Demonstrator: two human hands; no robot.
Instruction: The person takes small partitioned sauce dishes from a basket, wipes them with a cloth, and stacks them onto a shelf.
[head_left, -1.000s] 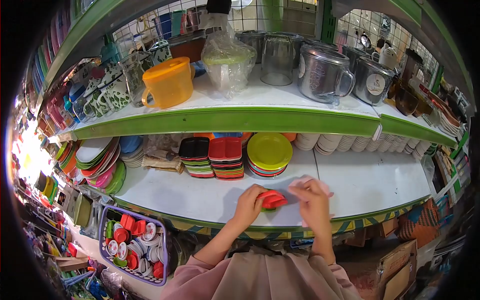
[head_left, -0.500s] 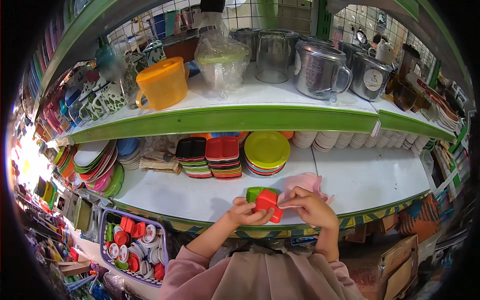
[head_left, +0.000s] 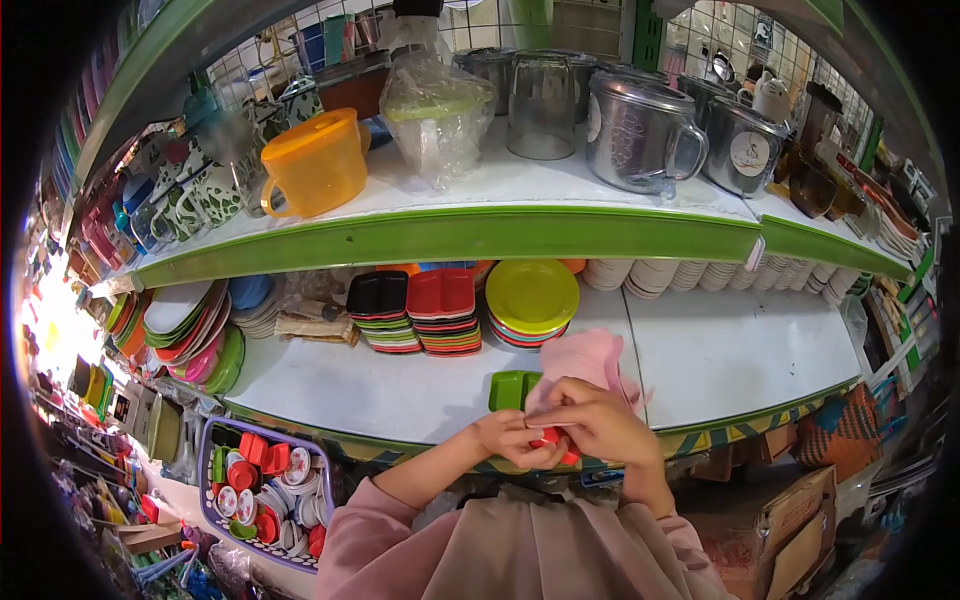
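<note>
Just above the shelf's front edge, my left hand (head_left: 517, 438) is closed around a small red plastic dish (head_left: 569, 453), most of which the fingers hide. My right hand (head_left: 607, 428) meets it from the other side, its fingers bent over the dish. A pink cloth (head_left: 588, 362) is bunched in my right hand and spreads up behind its fingers; the exact grip is partly hidden. Beyond my left hand, a small green dish (head_left: 508, 388) rests on the white shelf (head_left: 400, 400), close to the cloth.
Behind stand stacked divided dishes (head_left: 442, 295) and a pile of round plates (head_left: 532, 298). Overhead runs a green-edged shelf (head_left: 450, 236) bearing an orange mug (head_left: 318, 165) and steel mugs (head_left: 640, 135). Lower left is a purple basket (head_left: 212, 500) of small dishes; boxes (head_left: 790, 530) stand lower right.
The red dish has turned and sunk between my hands, so less of it shows. My right hand has moved left against my left hand, and the cloth has shifted upward with it.
</note>
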